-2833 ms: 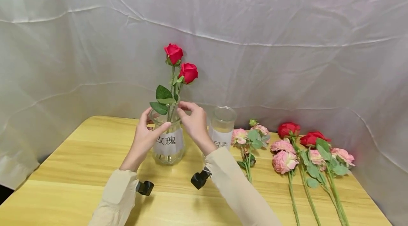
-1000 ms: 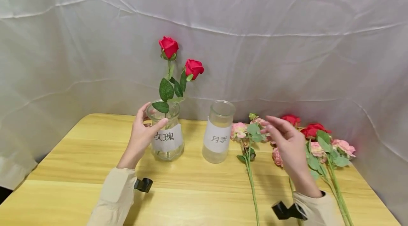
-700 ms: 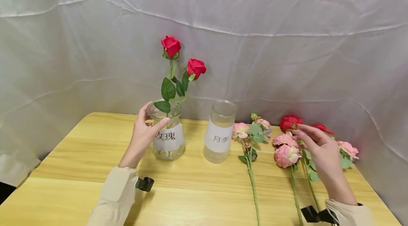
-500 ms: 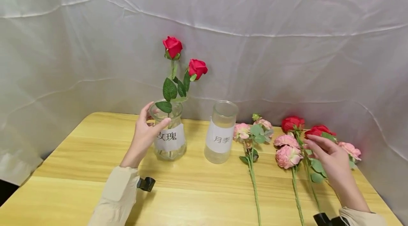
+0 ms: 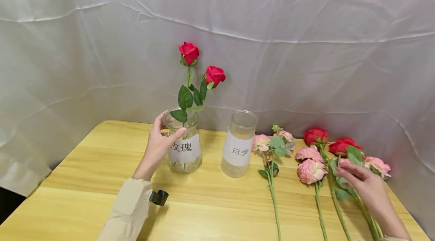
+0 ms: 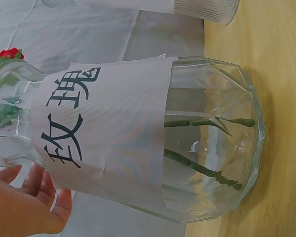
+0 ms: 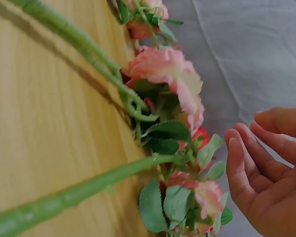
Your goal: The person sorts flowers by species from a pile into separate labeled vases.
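Observation:
My left hand [image 5: 157,147] holds a glass vase [image 5: 193,165] labelled 玫瑰 by its neck, thumb in front and fingers behind. Two red roses, an upper one [image 5: 189,53] and a lower one [image 5: 215,76], stand in it. Their green stems [image 6: 202,170] reach down inside the glass in the left wrist view. At the right, my right hand [image 5: 368,188] hovers over leafy pink flowers [image 5: 378,165], fingers loosely bent with nothing between them. In the right wrist view a gap shows between its fingertips [image 7: 235,148] and the leaves [image 7: 180,205].
A second glass vase [image 5: 239,171], labelled 月季, stands right of the first with no flowers in it. Pink flowers [image 5: 261,142] lie beside it. Farther right lie larger pink blooms [image 5: 310,171] and red roses [image 5: 316,135], [image 5: 344,145]. Grey cloth [image 5: 272,63] hangs behind the wooden table [image 5: 210,210].
My right hand has left the rose stems in the vase and moved right, past the second vase, to the lying flowers. My left hand keeps its hold on the vase neck.

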A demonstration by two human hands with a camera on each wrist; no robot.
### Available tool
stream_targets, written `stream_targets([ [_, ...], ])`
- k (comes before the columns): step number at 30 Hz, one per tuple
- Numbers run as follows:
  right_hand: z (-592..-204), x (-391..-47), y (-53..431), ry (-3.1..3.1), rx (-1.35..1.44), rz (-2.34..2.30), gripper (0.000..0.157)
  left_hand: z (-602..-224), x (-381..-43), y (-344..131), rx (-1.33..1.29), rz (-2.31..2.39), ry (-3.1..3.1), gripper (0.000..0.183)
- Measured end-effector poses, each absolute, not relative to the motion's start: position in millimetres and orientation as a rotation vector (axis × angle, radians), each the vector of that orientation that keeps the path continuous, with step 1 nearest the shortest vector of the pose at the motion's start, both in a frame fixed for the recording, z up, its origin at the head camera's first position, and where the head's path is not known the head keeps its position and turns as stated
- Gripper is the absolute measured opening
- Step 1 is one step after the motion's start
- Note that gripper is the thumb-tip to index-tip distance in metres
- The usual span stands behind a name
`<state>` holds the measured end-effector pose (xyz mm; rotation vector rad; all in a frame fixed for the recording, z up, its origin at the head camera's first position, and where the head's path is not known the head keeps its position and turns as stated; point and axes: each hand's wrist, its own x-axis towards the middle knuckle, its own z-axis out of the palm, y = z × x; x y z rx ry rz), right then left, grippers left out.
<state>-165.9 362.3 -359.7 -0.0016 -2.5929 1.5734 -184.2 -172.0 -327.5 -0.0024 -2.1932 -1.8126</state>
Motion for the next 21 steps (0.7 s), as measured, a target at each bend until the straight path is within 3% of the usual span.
stream_targets([
  [13,-378.0,-171.0,373.2,-2.809,-0.092,1.37,0.052,-328.5,-185.1,-171.5,0.017,-1.829,-2.197,0.083],
  [17,-379.8,-171.8,372.7,-2.868,-0.116,1.33,0.053,-328.7,-185.0,-171.7,0.023,-1.832,-2.2,0.082],
  [21,-379.8,-173.0,372.4,-2.868,-0.151,1.356,0.044,-328.8,-184.7,-172.0,0.027,-1.833,-2.191,0.082],
])
